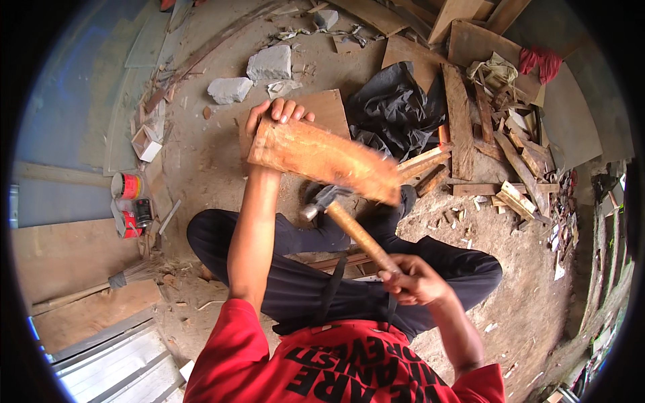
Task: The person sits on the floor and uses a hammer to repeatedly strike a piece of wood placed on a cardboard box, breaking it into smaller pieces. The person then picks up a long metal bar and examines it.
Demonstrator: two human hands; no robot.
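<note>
My left hand point(279, 113) grips the far left end of a wooden board point(322, 156), its fingers curled over the top edge. The board is held up and tilted, its right end lower and smeared by motion. In my right hand point(415, 281) is a claw hammer point(363, 236), gripped near the end of its wooden handle. The metal head points up and left, just below the board in the picture; whether the two touch I cannot tell. Beneath the board and behind my left hand, a flat plywood piece point(329, 111) lies on the ground.
Grey stone blocks point(270, 63) lie beyond my left hand. A black plastic sheet point(393, 101) is crumpled at the far right of the board. Scrap wood point(517, 144) piles up on the right. Red cans point(126, 186) and a broom point(134, 272) are at the left.
</note>
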